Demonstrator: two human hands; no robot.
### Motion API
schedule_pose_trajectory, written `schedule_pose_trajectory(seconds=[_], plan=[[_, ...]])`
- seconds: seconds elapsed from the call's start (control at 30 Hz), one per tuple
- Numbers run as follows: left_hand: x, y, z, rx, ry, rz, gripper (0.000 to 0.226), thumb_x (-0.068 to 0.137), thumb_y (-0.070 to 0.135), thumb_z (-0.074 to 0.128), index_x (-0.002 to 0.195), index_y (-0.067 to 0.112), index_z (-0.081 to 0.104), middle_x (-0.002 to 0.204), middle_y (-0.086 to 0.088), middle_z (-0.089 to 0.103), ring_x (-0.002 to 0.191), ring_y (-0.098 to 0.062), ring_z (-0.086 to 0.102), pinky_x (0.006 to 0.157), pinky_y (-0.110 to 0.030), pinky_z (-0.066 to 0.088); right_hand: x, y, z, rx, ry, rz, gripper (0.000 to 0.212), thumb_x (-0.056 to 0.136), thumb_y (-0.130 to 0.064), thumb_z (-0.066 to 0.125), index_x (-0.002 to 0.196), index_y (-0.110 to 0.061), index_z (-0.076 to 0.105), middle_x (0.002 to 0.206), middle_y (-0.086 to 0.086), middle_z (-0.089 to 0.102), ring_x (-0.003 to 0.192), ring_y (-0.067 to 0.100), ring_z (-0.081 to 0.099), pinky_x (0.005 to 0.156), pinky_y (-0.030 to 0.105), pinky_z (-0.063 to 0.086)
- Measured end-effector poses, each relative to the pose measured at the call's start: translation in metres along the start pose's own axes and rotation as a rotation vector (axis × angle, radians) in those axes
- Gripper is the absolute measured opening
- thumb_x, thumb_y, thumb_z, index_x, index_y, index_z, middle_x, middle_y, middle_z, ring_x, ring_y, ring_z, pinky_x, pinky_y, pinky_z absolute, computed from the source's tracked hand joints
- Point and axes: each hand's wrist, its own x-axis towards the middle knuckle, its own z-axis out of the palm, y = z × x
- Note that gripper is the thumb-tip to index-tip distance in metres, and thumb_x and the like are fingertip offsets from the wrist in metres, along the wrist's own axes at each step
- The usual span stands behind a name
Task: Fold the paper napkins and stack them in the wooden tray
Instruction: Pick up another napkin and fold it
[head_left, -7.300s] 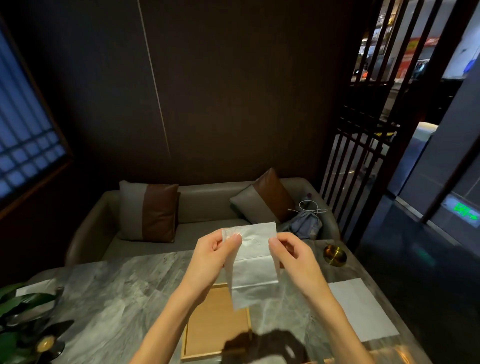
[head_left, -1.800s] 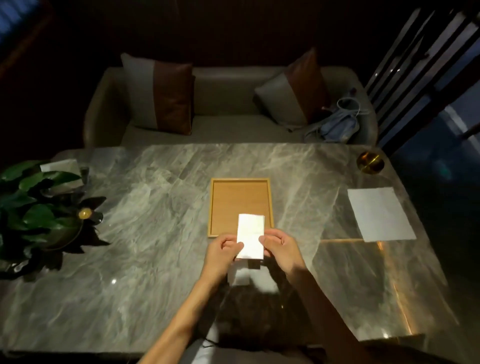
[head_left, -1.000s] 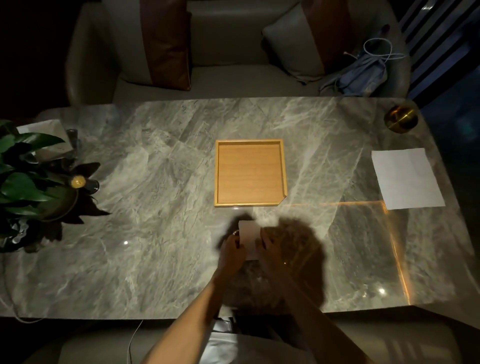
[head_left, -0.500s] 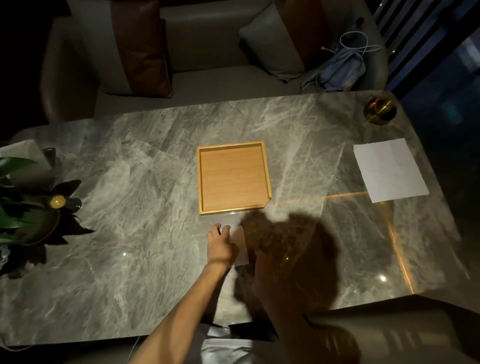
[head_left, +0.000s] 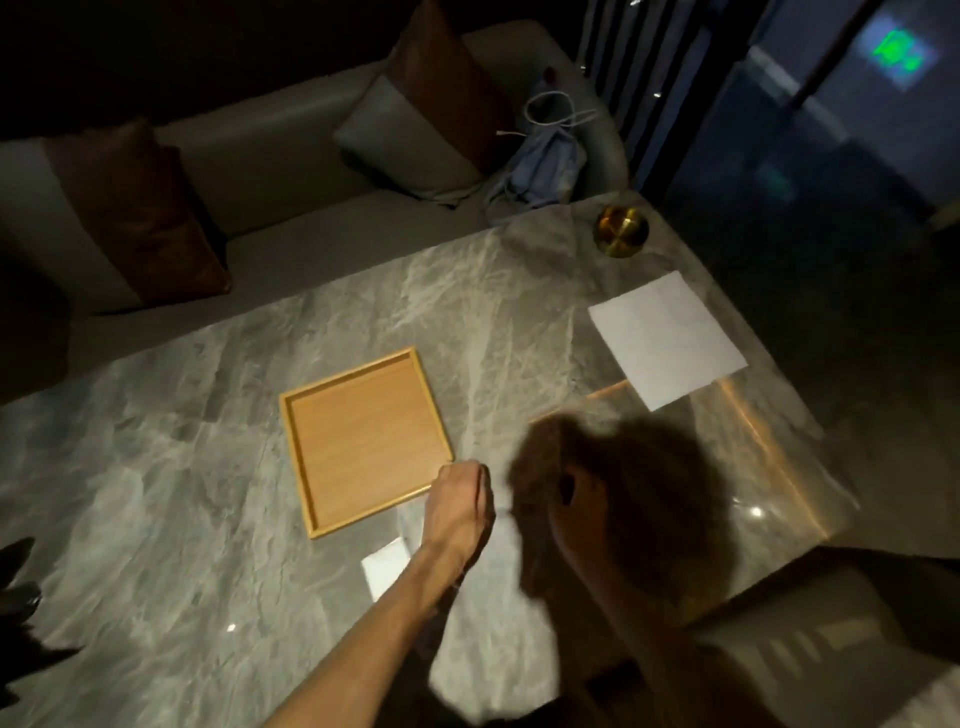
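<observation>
The wooden tray (head_left: 363, 441) sits mid-table with nothing in it. A small folded white napkin (head_left: 387, 565) lies flat on the marble just in front of the tray's near right corner, partly hidden under my left forearm. My left hand (head_left: 460, 499) hovers by that corner with its fingers curled under and nothing visible in them. My right hand (head_left: 576, 501) is just to its right, in deep shadow; its fingers look curled, but I cannot make out its grip. A flat unfolded napkin (head_left: 667, 340) lies at the table's right edge.
A brass dish (head_left: 621, 231) stands at the far right table corner. Behind the marble table (head_left: 156, 493) is a sofa with two cushions (head_left: 431, 119) and a blue bag (head_left: 540, 166). Dark plant leaves (head_left: 15, 577) reach in at the left edge.
The napkin went from held open in the air to folded small, then laid on the table before the tray. My left hand has come off it and moved towards the tray corner.
</observation>
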Motion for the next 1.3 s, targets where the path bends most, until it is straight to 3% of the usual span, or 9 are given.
schedule_pose_trajectory(seconds=[0.27, 0.4, 0.6, 0.83, 0.9, 0.97, 1.1, 1.2, 1.3], plan=[[0.144, 0.122, 0.067, 0.136, -0.175, 0.426, 0.024, 0.101, 0.021, 0.048, 0.116, 0.012, 0.064, 0.119, -0.009, 0.063, 0.112, -0.030, 0.055, 0.093, -0.040, 0.046, 0.146, 0.037, -0.111, -0.275, 0.119, -0.051, 0.039, 0.096, -0.014, 0.055, 0.134, -0.005, 0.054, 0.133, 0.022, 0.056, 0.124, 0.041, 0.052, 0.104, 0.049, 0.040], [0.186, 0.162, 0.096, 0.388, -0.348, 0.579, 0.053, 0.097, 0.025, 0.055, 0.147, 0.018, 0.041, 0.148, -0.009, 0.042, 0.138, -0.031, 0.038, 0.105, -0.046, 0.044, 0.175, 0.053, -0.116, -0.338, 0.086, -0.109, 0.031, 0.096, -0.019, 0.054, 0.125, -0.009, 0.059, 0.127, 0.017, 0.057, 0.115, 0.038, 0.057, 0.098, 0.049, 0.047], [0.206, 0.179, 0.108, 0.625, -0.341, 0.741, 0.055, 0.089, 0.023, 0.064, 0.140, 0.021, 0.044, 0.132, -0.011, 0.048, 0.126, -0.032, 0.042, 0.110, -0.043, 0.035, 0.171, 0.063, -0.118, -0.276, 0.274, -0.192, 0.020, 0.095, -0.022, 0.060, 0.109, -0.010, 0.070, 0.117, 0.010, 0.067, 0.109, 0.031, 0.061, 0.098, 0.038, 0.045], [0.175, 0.170, 0.041, -0.192, -0.506, 0.516, 0.033, 0.100, 0.016, 0.060, 0.132, 0.007, 0.059, 0.131, -0.010, 0.062, 0.121, -0.025, 0.058, 0.105, -0.028, 0.042, 0.133, 0.013, -0.183, 0.182, 0.382, -0.437, 0.016, 0.096, -0.020, 0.056, 0.107, -0.021, 0.068, 0.107, -0.008, 0.070, 0.103, 0.000, 0.059, 0.102, 0.028, 0.039], [0.151, 0.163, 0.002, -0.445, -0.623, 0.394, 0.034, 0.101, 0.017, 0.061, 0.134, 0.014, 0.057, 0.125, 0.006, 0.068, 0.116, -0.012, 0.063, 0.098, -0.017, 0.048, 0.122, -0.006, -0.208, 0.390, 0.313, -0.376, 0.024, 0.100, -0.022, 0.053, 0.122, -0.023, 0.064, 0.121, -0.019, 0.064, 0.115, -0.004, 0.055, 0.105, 0.029, 0.041], [0.123, 0.152, -0.038, -0.675, -0.609, 0.271, 0.028, 0.101, 0.019, 0.061, 0.129, 0.021, 0.060, 0.114, 0.014, 0.074, 0.107, -0.004, 0.069, 0.088, -0.011, 0.052, 0.113, -0.020, -0.221, 0.591, 0.237, -0.219, 0.042, 0.099, -0.024, 0.060, 0.140, -0.018, 0.051, 0.142, 0.003, 0.057, 0.130, 0.026, 0.055, 0.104, 0.037, 0.042], [0.076, 0.114, -0.116, -0.964, -0.392, 0.056, 0.027, 0.101, 0.026, 0.060, 0.127, 0.020, 0.063, 0.116, 0.001, 0.078, 0.104, -0.016, 0.075, 0.077, -0.021, 0.059, 0.067, -0.063, -0.205, 1.038, -0.307, 0.120, 0.125, 0.051, -0.082, 0.072, 0.153, -0.027, 0.026, 0.156, 0.005, 0.033, 0.142, 0.028, 0.038, 0.120, 0.054, 0.028], [0.049, 0.081, -0.176, -0.983, -0.280, 0.015, 0.031, 0.099, 0.036, 0.062, 0.127, 0.023, 0.063, 0.115, 0.003, 0.078, 0.101, -0.015, 0.076, 0.072, -0.020, 0.060, 0.033, -0.110, -0.176, 1.021, -0.599, 0.000, 0.087, 0.073, -0.052, 0.081, 0.146, -0.049, 0.033, 0.154, -0.003, 0.040, 0.130, 0.018, 0.056, 0.111, 0.049, 0.044], [0.023, 0.046, -0.234, -0.974, -0.120, -0.025, 0.026, 0.093, 0.046, 0.066, 0.118, 0.039, 0.064, 0.114, 0.009, 0.077, 0.102, -0.013, 0.076, 0.071, -0.020, 0.061, 0.007, -0.174, -0.157, 0.987, -0.664, -0.190, 0.085, 0.071, -0.027, 0.090, 0.137, -0.055, 0.045, 0.143, -0.001, 0.055, 0.125, 0.025, 0.062, 0.106, 0.053, 0.048]])
